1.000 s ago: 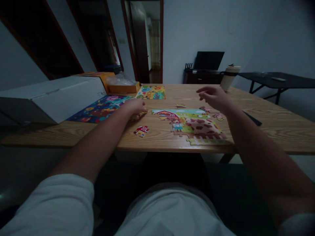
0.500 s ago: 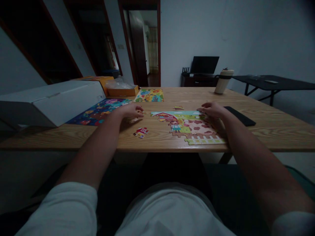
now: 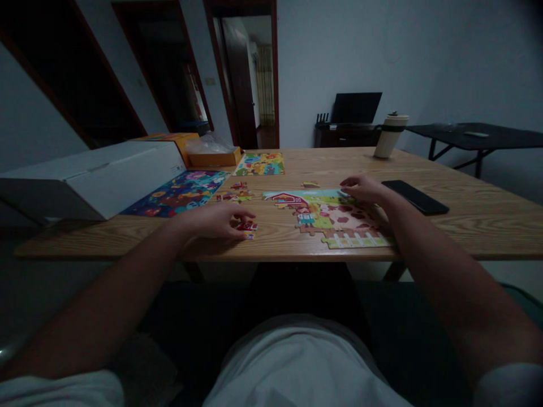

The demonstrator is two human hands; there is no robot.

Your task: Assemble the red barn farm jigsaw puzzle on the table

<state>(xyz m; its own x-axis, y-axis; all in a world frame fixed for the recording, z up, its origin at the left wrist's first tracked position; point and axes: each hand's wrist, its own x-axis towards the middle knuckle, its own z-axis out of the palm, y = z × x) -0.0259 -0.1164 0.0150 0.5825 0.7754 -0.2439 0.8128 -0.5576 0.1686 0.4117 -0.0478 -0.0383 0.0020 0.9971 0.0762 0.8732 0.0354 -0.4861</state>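
Near the front edge of the tabletop (image 3: 466, 226), the left hand (image 3: 216, 221) is lying palm down with its fingertips (image 3: 246, 217) curling over a small red puzzle piece (image 3: 248, 226). Grip is narrow: fingers are bent and closing on the piece, touching its near side, but whether it is lifted off the wood cannot be told in this dim light. The piece is sitting just at the fingertips, on the side toward the half-built puzzle (image 3: 335, 217), a little apart from that puzzle's left edge.

Across from it, the right hand (image 3: 365, 189) is resting on the upper right part of the half-built puzzle, fingers loosely bent and pressing down on the sky strip; nothing is showing between them, so the grip reads as lightly closed on nothing.

Beyond the left hand, a few loose pieces (image 3: 235, 195) are lying scattered beside a dark, colourful puzzle sheet (image 3: 178, 192), which is partly tucked under a long white box (image 3: 93, 175). One stray piece (image 3: 310, 184) is lying just above the half-built puzzle. Farther back, a finished small puzzle (image 3: 261, 164) is lying flat next to an orange box (image 3: 212, 157). A black phone (image 3: 414, 196) is lying just right of the right hand, and a pale tumbler (image 3: 390, 135) is standing upright near the far edge.
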